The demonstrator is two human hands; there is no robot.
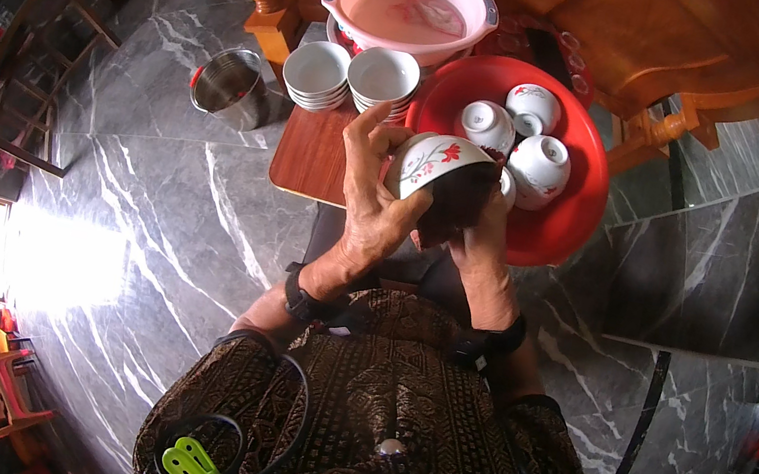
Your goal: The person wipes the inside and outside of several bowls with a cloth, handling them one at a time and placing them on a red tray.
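Observation:
Tilted on its side, a white bowl with red flowers (431, 161) is gripped at its left by my left hand (379, 195). My right hand (486, 237) holds a dark brown cloth (461, 198) against the bowl's other side, covering part of it. Behind the hands is a red plastic basin (570, 233), in which several flowered bowls (541, 165) lie, most with their foot rings showing. To the left, two stacks of white bowls, a left stack (316, 72) and a right stack (383, 75), rest on a small wooden table (310, 162).
Beyond the stacks sits a pink basin (411, 6) with grey handles and some liquid in it. A metal bucket (229, 87) stands on the marbled floor (159, 190) at left. Carved wooden furniture (653, 64) closes off the back. Green clips (197, 473) hold cables on my clothing.

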